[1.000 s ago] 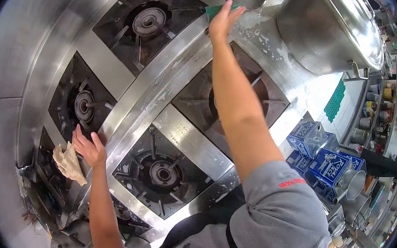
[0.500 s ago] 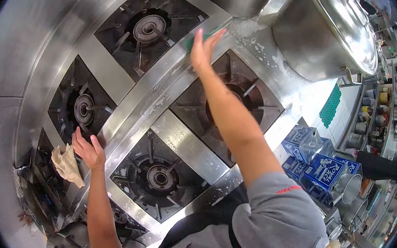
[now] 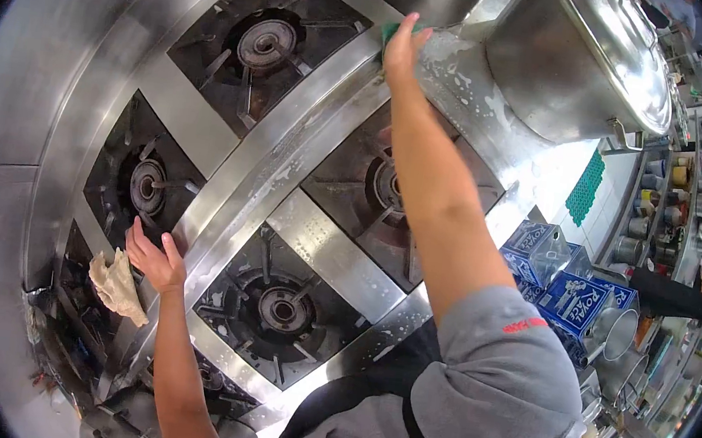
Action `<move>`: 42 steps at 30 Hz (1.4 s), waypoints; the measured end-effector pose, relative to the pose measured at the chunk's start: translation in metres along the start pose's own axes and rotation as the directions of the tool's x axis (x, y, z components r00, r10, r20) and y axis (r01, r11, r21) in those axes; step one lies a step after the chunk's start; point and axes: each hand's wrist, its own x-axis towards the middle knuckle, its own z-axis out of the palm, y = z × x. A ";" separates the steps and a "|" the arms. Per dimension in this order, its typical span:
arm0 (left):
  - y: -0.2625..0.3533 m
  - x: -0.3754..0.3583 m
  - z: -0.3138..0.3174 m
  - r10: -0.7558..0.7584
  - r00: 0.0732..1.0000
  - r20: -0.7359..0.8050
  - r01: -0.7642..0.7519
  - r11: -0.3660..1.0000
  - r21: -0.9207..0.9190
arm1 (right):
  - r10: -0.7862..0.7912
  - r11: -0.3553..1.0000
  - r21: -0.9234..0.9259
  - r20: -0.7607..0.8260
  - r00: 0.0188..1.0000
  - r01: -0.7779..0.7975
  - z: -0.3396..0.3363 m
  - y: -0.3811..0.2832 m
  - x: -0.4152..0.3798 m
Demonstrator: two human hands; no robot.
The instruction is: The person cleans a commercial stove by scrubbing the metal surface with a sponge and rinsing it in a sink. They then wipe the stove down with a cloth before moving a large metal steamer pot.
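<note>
My right hand reaches to the far end of the raised steel ledge. It presses down on a green scouring pad, mostly covered by the hand. My left hand is open, fingers spread, resting against the raised ledge beside a rear burner. Close by on its left lies a crumpled beige cloth. White suds streak the ledge and the steel strip between the front burners.
A large lidded steel pot stands at the upper right on a sudsy surface. Blue tins are stacked right of the stove, near a green mat. Iron grates cover several burners, including a front one. A steel wall borders the left.
My right hand has slid the scouring pad farther up and right along the ledge, to its far end. My left hand has barely moved.
</note>
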 end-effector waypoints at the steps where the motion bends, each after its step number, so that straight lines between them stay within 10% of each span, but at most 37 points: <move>1: 0.000 0.000 0.001 0.009 1.000 -0.010 -0.009 1.000 -0.006 | -0.017 0.999 -0.032 -0.060 0.998 0.015 0.012 0.008 -0.014; 4: -0.003 0.001 0.002 0.020 1.000 -0.022 -0.020 1.000 -0.013 | -0.073 0.933 -0.356 -0.033 0.997 0.056 0.044 0.035 -0.092; 12: -0.003 -0.001 0.005 0.010 1.000 -0.013 -0.010 1.000 -0.005 | 0.042 0.999 0.015 -0.153 0.987 -0.040 0.021 0.003 -0.022; 18: -0.003 0.001 0.003 0.019 1.000 -0.023 -0.020 0.999 -0.026 | -0.425 0.865 -0.273 0.049 0.904 0.421 0.072 0.025 -0.167; 26: -0.001 0.001 0.000 0.023 0.997 -0.067 -0.027 0.998 -0.053 | 0.087 0.996 0.024 -0.121 0.989 -0.085 0.022 -0.021 -0.015; 30: -0.001 0.001 0.000 0.011 0.999 -0.050 -0.014 0.999 -0.041 | -0.406 0.802 -0.502 -0.063 0.912 0.323 0.064 0.020 -0.102; 42: 0.000 0.003 -0.004 0.004 0.999 -0.040 -0.007 0.997 -0.078 | -0.347 0.796 -0.523 0.019 0.938 0.305 0.039 0.026 -0.057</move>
